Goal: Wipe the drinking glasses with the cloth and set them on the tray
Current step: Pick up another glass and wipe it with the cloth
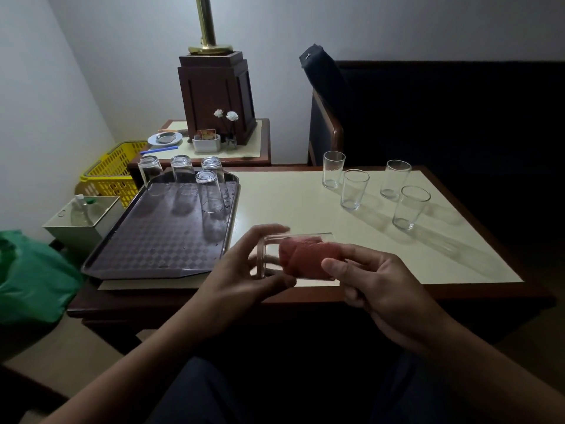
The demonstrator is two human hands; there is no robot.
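The left hand (pixel 244 270) grips a glass (pixel 265 255) held sideways over the near edge of the desk (pixel 290 203). The right hand (pixel 382 289) pinches the red cloth (pixel 305 258) stuffed inside it. Four inverted glasses (pixel 209 191) stand on the tray (pixel 159 240) at left, and four upright glasses (pixel 354 189) stand far right.

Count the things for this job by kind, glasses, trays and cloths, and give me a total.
Drinking glasses: 9 (4 upside down on the tray, 4 upright on the table, 1 glass in the left hand)
Tray: 1
Cloth: 1
Total: 11
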